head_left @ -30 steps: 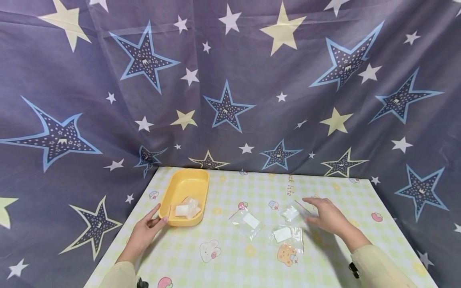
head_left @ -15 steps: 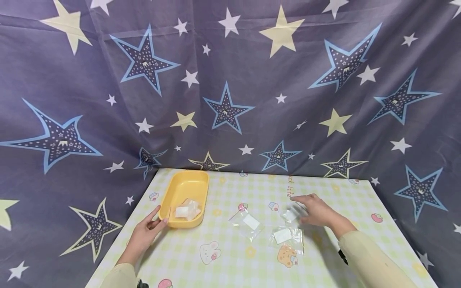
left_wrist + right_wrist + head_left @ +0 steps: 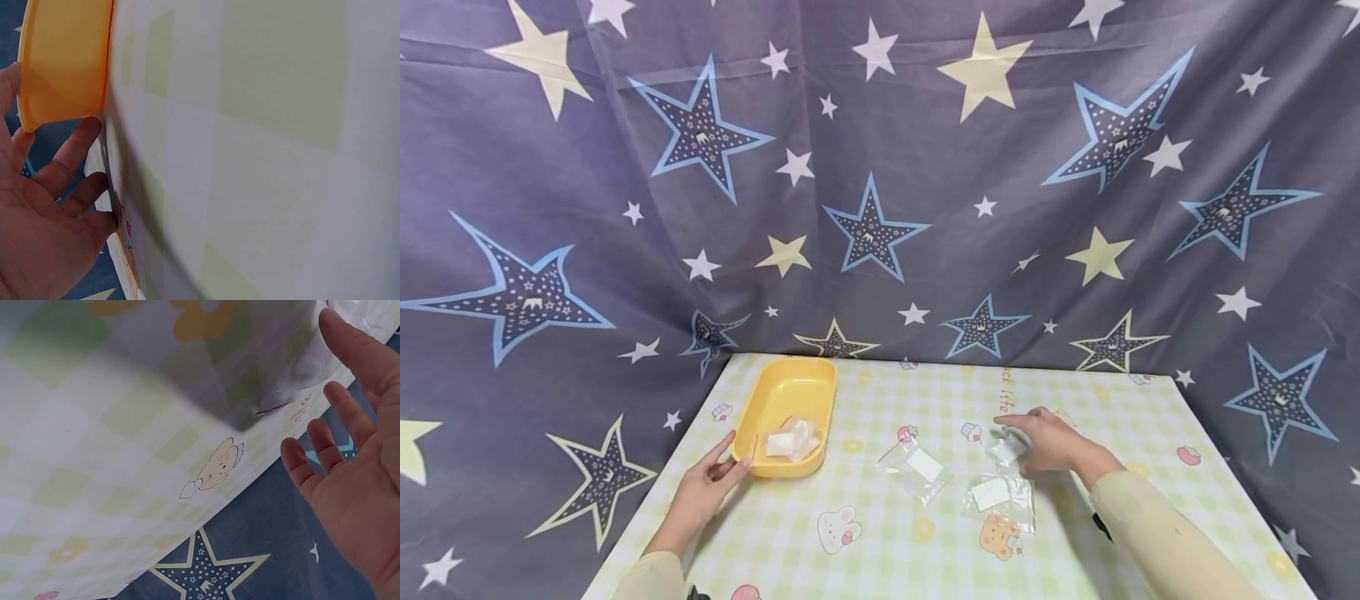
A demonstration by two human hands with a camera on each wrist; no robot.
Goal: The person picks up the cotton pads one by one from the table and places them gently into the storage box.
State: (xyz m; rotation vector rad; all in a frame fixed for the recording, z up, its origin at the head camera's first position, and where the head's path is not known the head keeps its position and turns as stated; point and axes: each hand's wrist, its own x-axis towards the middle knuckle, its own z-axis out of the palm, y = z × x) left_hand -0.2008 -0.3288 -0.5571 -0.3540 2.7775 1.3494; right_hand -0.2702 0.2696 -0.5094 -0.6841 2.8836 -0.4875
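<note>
Bag [image 3: 1009, 448] beside the right hand [image 3: 1054, 442], tray [image 3: 790, 471] at the left hand [image 3: 698, 493]

Head view: the bag lies at the right hand's inner side, between thumb and outstretched index finger, while the left hand is well apart from it. The bag's crumpled plastic, partly covered, makes its long axis hard to read. A nearer bag [image 3: 992, 493] lies just towards the person. The tray's long axis runs away from the person; the wrapped pieces [image 3: 781, 444] in it overlap too much to count.

Left wrist view: relaxed, spread fingers touch the tray's corner; most of the tray is cut off.

Right wrist view: loosely bent fingers and thumb stand apart, ungripping. Blurred plastic shows beyond the thumb; whether they touch, I cannot tell.
</note>
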